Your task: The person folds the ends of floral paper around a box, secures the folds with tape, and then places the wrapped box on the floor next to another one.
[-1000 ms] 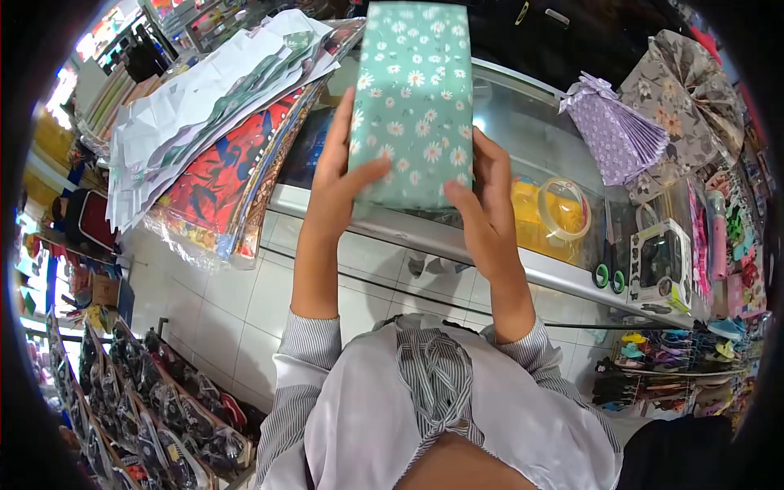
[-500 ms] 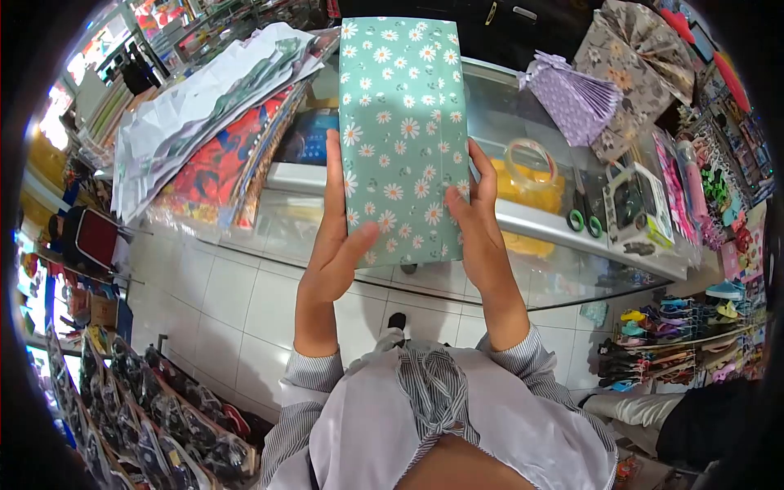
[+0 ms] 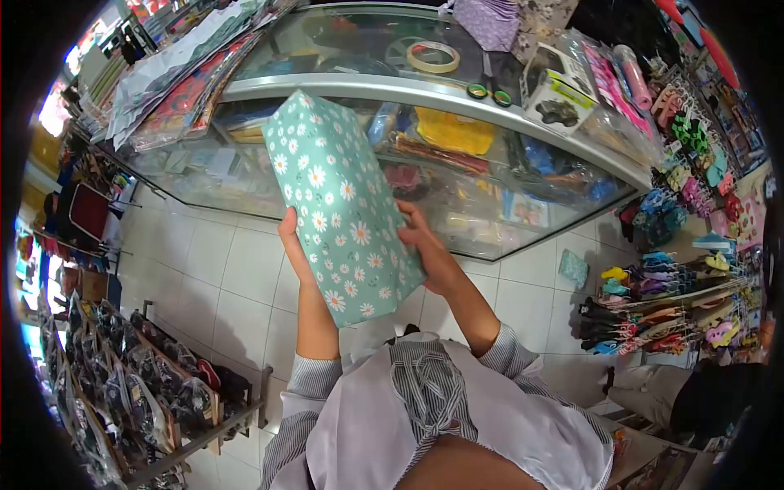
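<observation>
A box-shaped package wrapped in green daisy-print paper [image 3: 335, 212] is held up in front of the glass counter, tilted with its far end to the left. My left hand [image 3: 297, 249] grips its left side, most of the fingers hidden beneath or behind it. On the right side, my right hand [image 3: 426, 251] has its fingers curled against the paper. Beyond the package, a roll of tape [image 3: 433, 57] and scissors with black and green handles [image 3: 490, 91] lie on the counter top, touched by neither hand.
The glass display counter [image 3: 343, 82] spans the front. Wrapping sheets [image 3: 184, 69] are stacked at its left; a purple wrapped gift [image 3: 487, 23] and a boxed item [image 3: 559, 90] are at its right. Packaged goods hang on a rack [image 3: 122, 392] at lower left. A person [image 3: 694, 400] is at lower right.
The package has come down and nearer my body, turning from upright and face-on to tilted left, with a side and end edge showing. Both hands keep hold; the view has dipped lower.
</observation>
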A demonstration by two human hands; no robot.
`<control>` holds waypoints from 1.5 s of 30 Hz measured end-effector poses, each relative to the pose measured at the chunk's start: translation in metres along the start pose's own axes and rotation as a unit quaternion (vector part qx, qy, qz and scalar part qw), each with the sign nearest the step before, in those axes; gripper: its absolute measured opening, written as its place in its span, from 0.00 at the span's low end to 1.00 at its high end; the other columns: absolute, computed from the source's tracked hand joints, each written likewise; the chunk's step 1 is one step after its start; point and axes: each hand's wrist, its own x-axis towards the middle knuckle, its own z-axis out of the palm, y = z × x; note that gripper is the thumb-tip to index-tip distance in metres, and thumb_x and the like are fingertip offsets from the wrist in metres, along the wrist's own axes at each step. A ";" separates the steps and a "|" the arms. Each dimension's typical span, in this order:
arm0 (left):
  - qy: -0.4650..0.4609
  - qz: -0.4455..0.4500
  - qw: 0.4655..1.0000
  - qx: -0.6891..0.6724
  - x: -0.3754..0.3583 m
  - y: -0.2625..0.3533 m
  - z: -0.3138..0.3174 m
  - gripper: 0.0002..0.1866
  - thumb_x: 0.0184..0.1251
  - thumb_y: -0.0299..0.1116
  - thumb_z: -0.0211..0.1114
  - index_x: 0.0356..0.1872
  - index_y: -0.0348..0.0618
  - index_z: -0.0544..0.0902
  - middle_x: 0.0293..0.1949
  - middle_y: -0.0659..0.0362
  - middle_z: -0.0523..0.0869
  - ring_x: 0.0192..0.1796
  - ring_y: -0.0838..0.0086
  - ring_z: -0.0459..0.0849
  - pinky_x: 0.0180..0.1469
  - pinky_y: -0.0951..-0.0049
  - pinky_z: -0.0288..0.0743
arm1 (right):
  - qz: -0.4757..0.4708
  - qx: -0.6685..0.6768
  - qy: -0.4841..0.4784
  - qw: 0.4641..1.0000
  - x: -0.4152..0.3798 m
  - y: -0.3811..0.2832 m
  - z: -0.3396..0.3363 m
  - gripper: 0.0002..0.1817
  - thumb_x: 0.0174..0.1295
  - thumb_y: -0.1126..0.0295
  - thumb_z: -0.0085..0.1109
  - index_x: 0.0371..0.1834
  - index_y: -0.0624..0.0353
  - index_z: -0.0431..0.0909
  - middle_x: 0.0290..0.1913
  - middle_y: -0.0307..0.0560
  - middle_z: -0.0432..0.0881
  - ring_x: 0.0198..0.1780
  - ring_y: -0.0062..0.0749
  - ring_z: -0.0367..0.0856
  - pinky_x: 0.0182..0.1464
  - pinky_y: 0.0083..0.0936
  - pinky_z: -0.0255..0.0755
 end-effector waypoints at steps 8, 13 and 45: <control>0.071 0.082 0.952 0.287 -0.032 -0.041 -0.001 0.37 0.66 0.52 0.49 0.72 0.45 0.55 0.63 0.52 0.69 0.62 0.63 0.68 0.63 0.65 0.62 | -0.084 -0.173 0.038 0.981 -0.052 -0.016 0.009 0.44 0.59 0.56 0.63 0.72 0.55 0.44 0.67 0.56 0.57 0.68 0.43 0.59 0.67 0.37 0.55; 0.071 0.052 0.953 0.289 -0.036 -0.049 -0.036 0.33 0.72 0.51 0.43 0.71 0.42 0.56 0.65 0.56 0.66 0.64 0.68 0.65 0.66 0.64 0.57 | -0.012 -0.023 0.074 0.997 -0.061 0.014 -0.030 0.49 0.49 0.63 0.66 0.71 0.54 0.43 0.67 0.54 0.56 0.68 0.43 0.59 0.67 0.36 0.56; 0.062 -0.307 0.849 0.426 -0.062 -0.607 0.087 0.32 0.57 0.46 0.67 0.52 0.27 0.72 0.43 0.50 0.80 0.44 0.69 0.80 0.47 0.71 0.74 | 0.252 -0.052 0.367 0.894 -0.371 0.057 -0.475 0.47 0.54 0.53 0.52 0.75 0.55 0.42 0.60 0.55 0.53 0.64 0.47 0.55 0.67 0.36 0.54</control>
